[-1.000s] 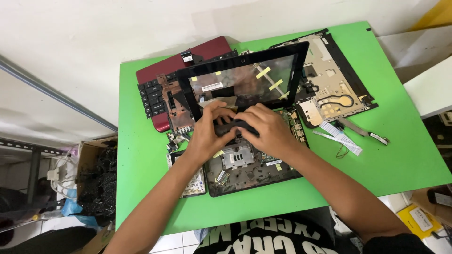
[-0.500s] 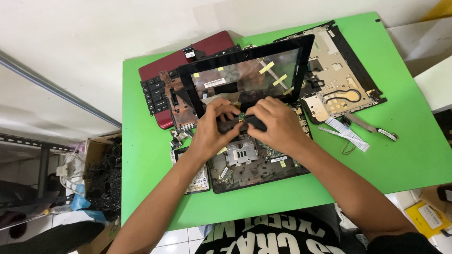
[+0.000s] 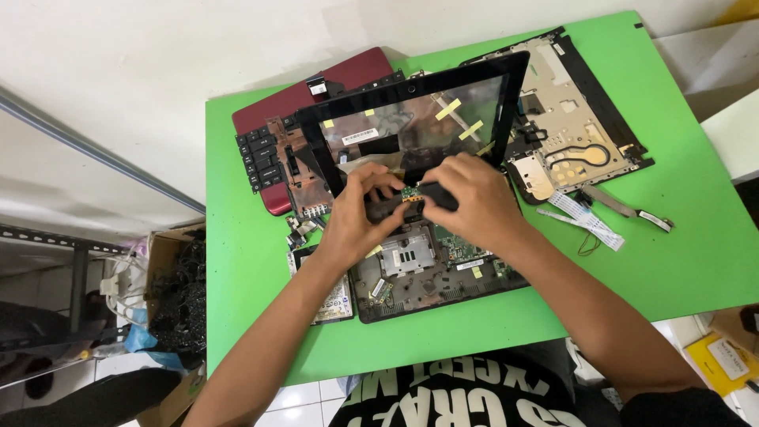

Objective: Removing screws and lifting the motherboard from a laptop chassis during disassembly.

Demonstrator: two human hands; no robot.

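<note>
Both hands, the left hand point(image 3: 360, 217) and right hand point(image 3: 470, 202), grasped a small black part point(image 3: 419, 198) over the open laptop base point(image 3: 427, 273) at mid-table, beneath the screen frame point(image 3: 411, 126) (yellow tape strips, white rectangular label), a yellow box point(image 3: 723, 360) at the right edge.

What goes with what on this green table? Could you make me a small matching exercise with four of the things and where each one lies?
Things:
1. red laptop lid
2. white ribbon cable
3. hard drive
4. screen frame

Places:
A. right of the hands, on the bare green table
B. far left corner, partly under other parts
C. standing tilted just behind the left hand and right hand
D. near edge, left of the open laptop base

Pairs: 1-B, 2-A, 3-D, 4-C
</note>
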